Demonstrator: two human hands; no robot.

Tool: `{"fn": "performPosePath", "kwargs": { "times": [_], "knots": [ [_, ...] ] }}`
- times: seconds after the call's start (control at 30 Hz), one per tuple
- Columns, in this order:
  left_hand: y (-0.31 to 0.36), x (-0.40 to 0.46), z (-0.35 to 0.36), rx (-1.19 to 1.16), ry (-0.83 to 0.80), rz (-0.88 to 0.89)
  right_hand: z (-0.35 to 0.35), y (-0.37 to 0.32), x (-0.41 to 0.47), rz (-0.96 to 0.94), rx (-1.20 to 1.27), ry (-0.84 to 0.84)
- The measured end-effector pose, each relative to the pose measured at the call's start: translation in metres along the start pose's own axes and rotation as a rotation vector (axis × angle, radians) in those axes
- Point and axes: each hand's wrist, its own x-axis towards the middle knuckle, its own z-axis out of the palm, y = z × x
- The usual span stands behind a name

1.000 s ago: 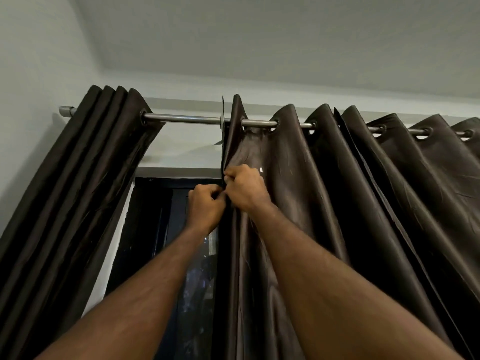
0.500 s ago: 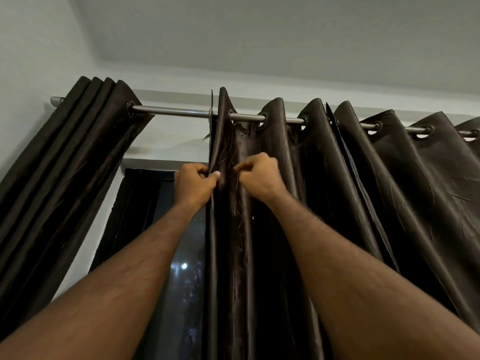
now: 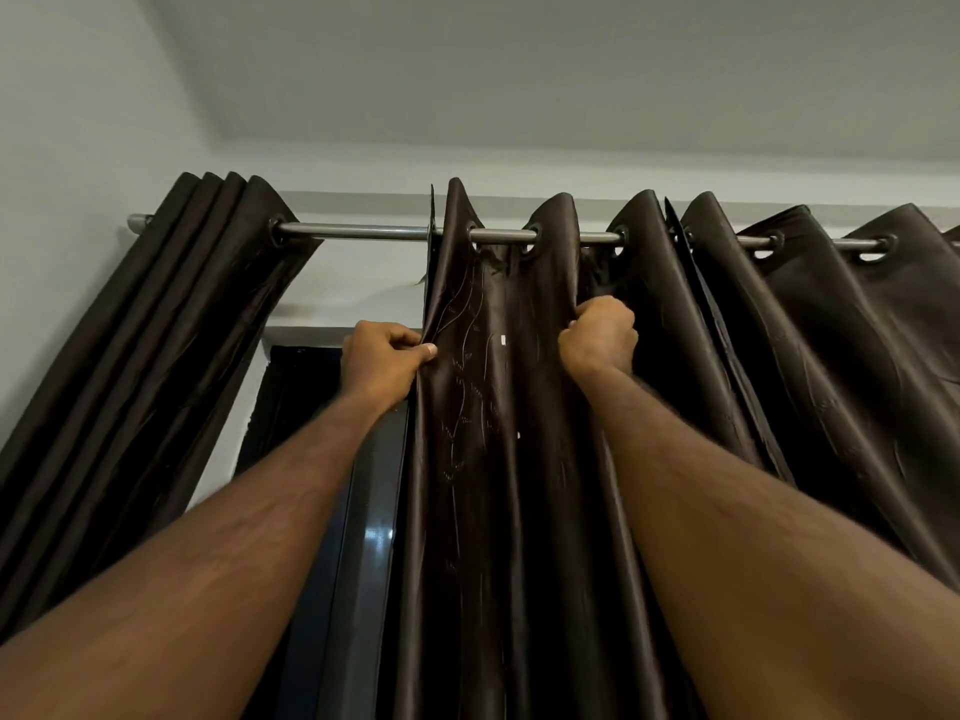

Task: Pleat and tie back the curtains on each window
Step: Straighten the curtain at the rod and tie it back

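Both arms raised toward a metal curtain rod [image 3: 358, 231] high on the far wall, under the ceiling. Left hand [image 3: 382, 358] pinching the left edge of the dark brown curtain [image 3: 493, 407], thumb pressed over the hem, fingers curled behind the cloth. Right hand [image 3: 600, 332] closed in a fist round a fold of the same curtain farther right, knuckles toward the camera. Between the two hands, a flat stretch of fabric with a faint stitched vine pattern. Curtain hung by eyelets on the rod, falling in deep folds from the middle out to the right edge. At far left, a second curtain panel [image 3: 171, 356] bunched tight against the rod's end, slanting down to the left. Between the two panels, a dark window [image 3: 358, 511] with a small glint.
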Motion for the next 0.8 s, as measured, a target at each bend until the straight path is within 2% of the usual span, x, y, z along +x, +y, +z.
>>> {"fn": "performPosePath", "kwargs": {
  "times": [0.17, 0.27, 0.33, 0.57, 0.63, 0.73, 0.8],
  "knots": [
    [0.002, 0.006, 0.000, -0.023, -0.045, -0.010, 0.037, -0.072, -0.017, -0.179, 0.098, -0.238],
    [0.005, 0.007, 0.003, -0.074, -0.094, -0.025, 0.044, -0.089, -0.014, -0.207, 0.157, -0.337],
    [0.009, 0.005, 0.005, -0.128, -0.120, -0.028, 0.042, -0.080, -0.011, -0.189, 0.169, -0.336],
    [0.024, -0.008, 0.026, -0.182, -0.178, -0.025, 0.029, -0.058, -0.019, -0.036, 0.448, -0.345],
    [0.029, -0.010, 0.033, -0.147, -0.175, -0.014, 0.022, -0.058, -0.022, -0.049, 0.410, -0.357],
    [0.030, -0.006, 0.043, -0.052, -0.085, 0.007, 0.015, -0.050, -0.023, -0.094, 0.301, -0.369],
    [0.029, -0.006, 0.047, -0.023, -0.033, -0.002, 0.008, -0.038, -0.020, -0.133, 0.142, -0.288]
  ]
}}
